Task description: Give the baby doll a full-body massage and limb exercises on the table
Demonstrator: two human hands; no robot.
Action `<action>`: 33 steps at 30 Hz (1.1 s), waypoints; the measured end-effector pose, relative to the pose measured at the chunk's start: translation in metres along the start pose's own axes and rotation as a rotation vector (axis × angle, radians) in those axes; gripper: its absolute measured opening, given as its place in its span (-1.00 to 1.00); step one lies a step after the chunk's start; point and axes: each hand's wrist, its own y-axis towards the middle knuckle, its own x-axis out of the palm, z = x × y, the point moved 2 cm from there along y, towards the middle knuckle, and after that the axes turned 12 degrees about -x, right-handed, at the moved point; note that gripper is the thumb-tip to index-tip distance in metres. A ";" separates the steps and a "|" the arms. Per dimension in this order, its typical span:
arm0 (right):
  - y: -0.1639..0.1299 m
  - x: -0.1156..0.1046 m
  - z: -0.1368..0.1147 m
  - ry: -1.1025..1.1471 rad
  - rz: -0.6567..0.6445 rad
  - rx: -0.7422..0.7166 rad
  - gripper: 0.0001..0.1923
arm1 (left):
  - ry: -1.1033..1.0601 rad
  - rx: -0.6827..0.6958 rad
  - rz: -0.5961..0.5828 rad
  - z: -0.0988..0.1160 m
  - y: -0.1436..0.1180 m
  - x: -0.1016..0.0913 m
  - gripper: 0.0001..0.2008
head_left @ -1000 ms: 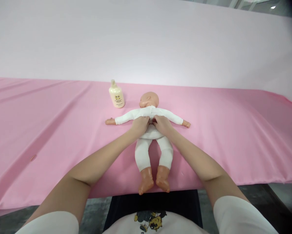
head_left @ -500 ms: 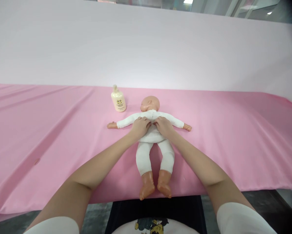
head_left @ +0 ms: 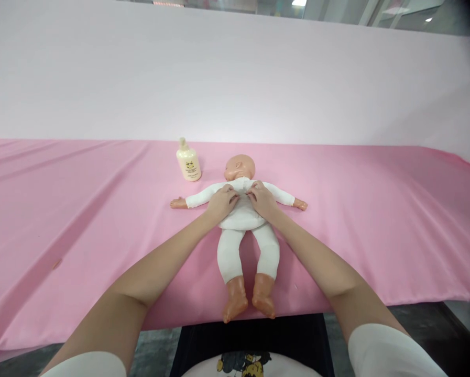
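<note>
A baby doll [head_left: 244, 220] in a white bodysuit lies on the pink cloth covering the table [head_left: 376, 225], arms spread wide, head turned to the left, bare feet close to the near edge. Both hands rest on its upper torso: the left hand [head_left: 221, 201] and the right hand [head_left: 263, 200] sit side by side, fingertips nearly meeting at the midline just below the doll's neck. Compared with a second ago, the hands have crept up the body, from about the waist to the top of the chest, while the doll itself has stayed where it lay. That suggests the fingers are working their way along the front of the garment toward the collar and have nearly reached its end. Each grip looks curled down onto the white fabric, fingers drawn together and apparently pinching or pressing the cloth, though the knuckles hide whether any fabric is truly caught between fingertips. A cream lotion bottle [head_left: 188, 162] stands upright just beyond the doll's outstretched arm on the left, near its head and untouched.
</note>
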 end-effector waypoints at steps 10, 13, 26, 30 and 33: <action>0.001 0.004 0.007 0.053 0.084 -0.036 -0.65 | -0.059 -0.060 -0.016 -0.006 0.004 0.000 -0.69; 0.000 0.006 0.007 0.048 0.074 -0.050 -0.58 | -0.061 -0.056 -0.014 -0.006 0.004 0.000 -0.66; 0.001 -0.010 0.006 0.099 -0.047 -0.003 -0.60 | -0.125 -0.046 -0.056 -0.009 0.005 -0.011 -0.63; -0.006 -0.047 -0.013 0.054 -0.317 0.028 -0.58 | 0.007 -0.042 -0.292 0.008 -0.008 -0.051 -0.57; -0.019 -0.078 -0.035 0.078 -0.470 0.023 -0.72 | 0.078 -0.101 -0.508 0.024 -0.028 -0.080 -0.61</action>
